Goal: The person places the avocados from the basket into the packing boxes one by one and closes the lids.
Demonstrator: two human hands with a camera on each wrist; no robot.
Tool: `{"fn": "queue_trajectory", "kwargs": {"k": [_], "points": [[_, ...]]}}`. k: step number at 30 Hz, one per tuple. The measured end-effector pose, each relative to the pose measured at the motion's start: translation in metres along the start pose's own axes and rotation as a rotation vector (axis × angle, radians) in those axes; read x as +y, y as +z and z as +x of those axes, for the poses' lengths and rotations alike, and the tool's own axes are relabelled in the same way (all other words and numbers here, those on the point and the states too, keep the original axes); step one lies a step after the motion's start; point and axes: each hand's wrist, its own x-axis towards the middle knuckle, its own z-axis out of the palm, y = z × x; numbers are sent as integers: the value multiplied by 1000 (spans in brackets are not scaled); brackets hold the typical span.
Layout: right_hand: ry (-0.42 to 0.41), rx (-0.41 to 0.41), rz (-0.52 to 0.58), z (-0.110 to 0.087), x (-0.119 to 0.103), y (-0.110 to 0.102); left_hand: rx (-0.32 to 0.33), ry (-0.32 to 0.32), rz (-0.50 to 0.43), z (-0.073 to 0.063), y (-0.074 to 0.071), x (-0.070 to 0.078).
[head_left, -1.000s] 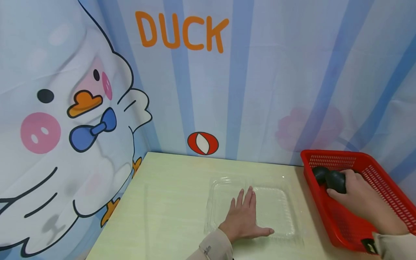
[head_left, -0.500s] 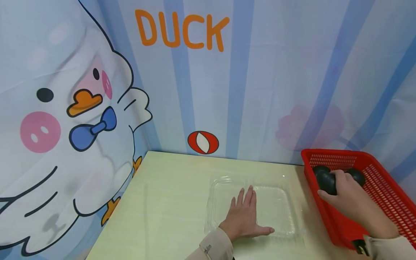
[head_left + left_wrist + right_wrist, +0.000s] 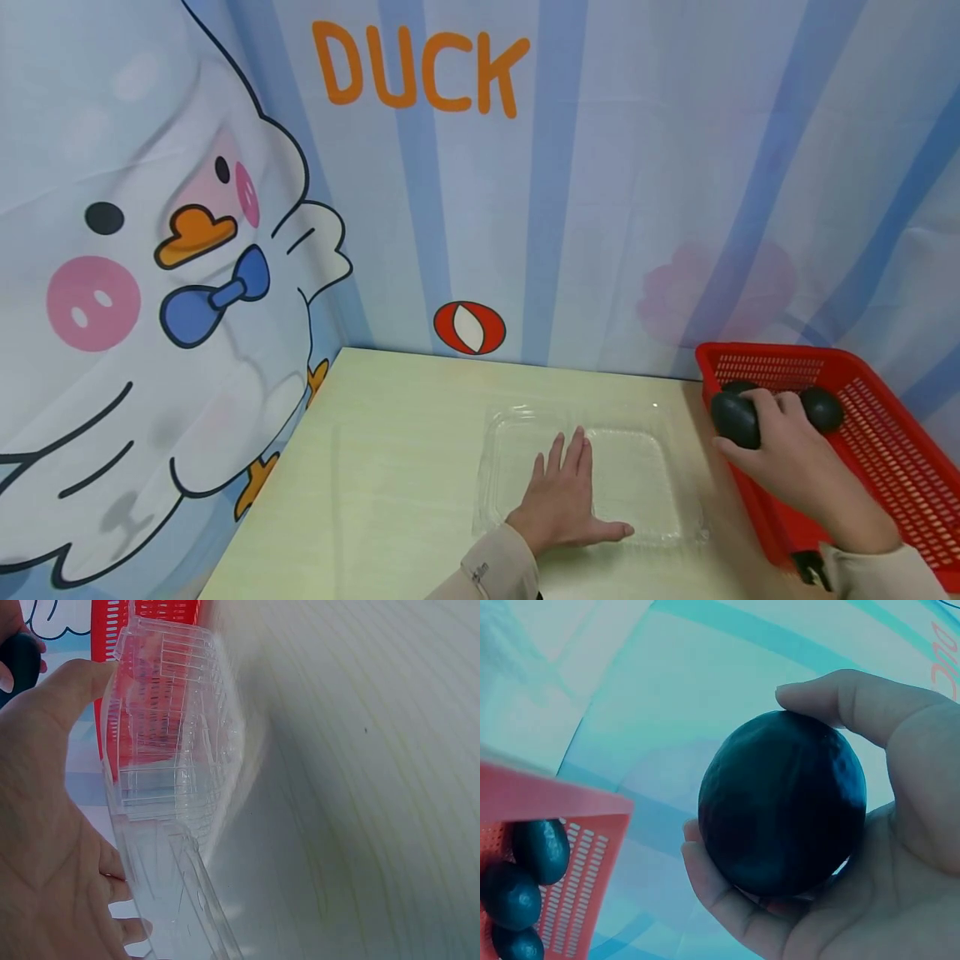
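My right hand grips a dark green avocado at the basket's left rim, thumb and fingers around its sides. The right wrist view shows this avocado close up, smooth and rounded. My left hand lies with straight, spread fingers over a clear plastic clamshell container, which is opened out flat on the table. In the left wrist view the thumb touches the rim of the ribbed container. Part of the container is hidden beneath the palm in the head view.
A red plastic basket with slotted walls stands at the table's right side. Dark avocados lie in it, one avocado right of my hand. The pale wooden table meets a duck-printed curtain at the back.
My right hand has lifted the avocado from among the others and moved it left to the basket's rim. The left hand and the container stay where they were.
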Motion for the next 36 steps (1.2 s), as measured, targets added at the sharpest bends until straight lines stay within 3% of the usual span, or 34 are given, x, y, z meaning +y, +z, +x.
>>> {"fn": "queue_trajectory", "kwargs": {"k": [14, 36], "points": [[4, -64, 50, 2, -27, 7, -25, -21, -17, 3, -2, -1], [-13, -80, 111, 4, -50, 59, -42, -25, -31, 4, 0, -1]]}}
